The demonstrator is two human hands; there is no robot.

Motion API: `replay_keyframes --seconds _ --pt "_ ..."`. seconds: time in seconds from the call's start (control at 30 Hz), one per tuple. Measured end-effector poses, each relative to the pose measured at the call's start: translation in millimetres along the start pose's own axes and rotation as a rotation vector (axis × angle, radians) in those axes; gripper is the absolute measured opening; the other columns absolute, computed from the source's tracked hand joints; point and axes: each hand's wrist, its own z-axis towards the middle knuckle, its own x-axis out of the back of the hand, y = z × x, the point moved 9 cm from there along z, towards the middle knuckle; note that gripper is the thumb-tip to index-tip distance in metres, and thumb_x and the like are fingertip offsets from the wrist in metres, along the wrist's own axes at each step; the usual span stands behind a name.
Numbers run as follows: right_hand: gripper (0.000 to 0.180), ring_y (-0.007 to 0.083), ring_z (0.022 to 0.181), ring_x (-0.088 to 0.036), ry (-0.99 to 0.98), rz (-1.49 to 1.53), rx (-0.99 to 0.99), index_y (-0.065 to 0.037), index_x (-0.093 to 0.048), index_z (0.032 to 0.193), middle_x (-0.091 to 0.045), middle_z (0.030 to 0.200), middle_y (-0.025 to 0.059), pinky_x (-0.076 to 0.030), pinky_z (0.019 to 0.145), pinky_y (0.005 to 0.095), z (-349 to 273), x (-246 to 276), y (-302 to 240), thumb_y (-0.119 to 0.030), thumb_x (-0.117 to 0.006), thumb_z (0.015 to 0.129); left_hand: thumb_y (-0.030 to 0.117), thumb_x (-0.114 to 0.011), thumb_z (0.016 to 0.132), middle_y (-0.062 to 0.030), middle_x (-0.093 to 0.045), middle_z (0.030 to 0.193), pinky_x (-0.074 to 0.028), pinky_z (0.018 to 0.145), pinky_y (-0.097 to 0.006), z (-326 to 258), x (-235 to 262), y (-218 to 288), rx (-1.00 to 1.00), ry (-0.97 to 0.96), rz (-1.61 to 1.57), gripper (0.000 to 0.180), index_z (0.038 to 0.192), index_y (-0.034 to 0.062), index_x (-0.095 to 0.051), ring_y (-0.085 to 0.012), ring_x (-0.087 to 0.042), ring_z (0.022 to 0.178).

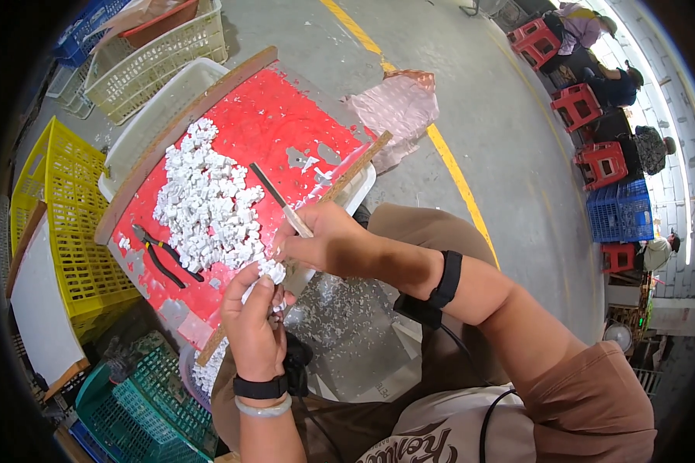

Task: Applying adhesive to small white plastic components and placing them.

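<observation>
A small white moulded piece (271, 270) sits between the thumb and fingers of my left hand (252, 320), at the board's near edge. My right hand (328, 241) is closed around a slim knife-like tool (274, 189) with a dark flat blade and a pale handle. Its blade points up and left, away from the held piece. The fingers of both hands are close together. Just beyond them, a heap of white pieces (205, 201) lies on the red board (286, 116). Black-handled pliers (166, 258) rest to the left of the heap.
Wooden strips (185, 131) edge the board, which lies over a white tub (120, 166). Yellow (85, 224), green (166, 393) and cream (158, 65) crates stand at left. A pink cloth (394, 108) lies beyond. Several people sit at far right near red stools (601, 163).
</observation>
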Motion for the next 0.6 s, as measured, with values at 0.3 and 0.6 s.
replay_keyframes --seconds 0.3,0.6 --pt "0.017 0.0116 0.07 -0.059 -0.334 -0.308 0.055 -0.005 -0.067 0.087 -0.066 0.078 0.003 -0.046 0.066 0.028 -17.3 1.6 -4.1 -0.019 -0.065 0.078 0.004 -0.051 0.089 -0.0046 -0.056 0.079 -0.049 0.058 -0.028 0.7 -6.5 3.8 0.063 -0.082 -0.087 0.019 0.107 0.0 -0.053 -0.0096 -0.048 0.062" --pt "0.013 0.011 0.075 -0.058 -0.371 0.043 0.1 -0.003 -0.064 0.088 -0.063 0.08 0.0022 -0.047 0.07 0.0277 -6.2 -12.7 -3.9 -0.013 -0.067 0.081 0.016 -0.051 0.091 -0.0051 -0.057 0.088 -0.045 0.052 -0.023 -1.8 -18.0 -12.5 0.262 -0.108 0.086 0.027 0.111 -0.0022 -0.053 -0.0076 -0.047 0.061"
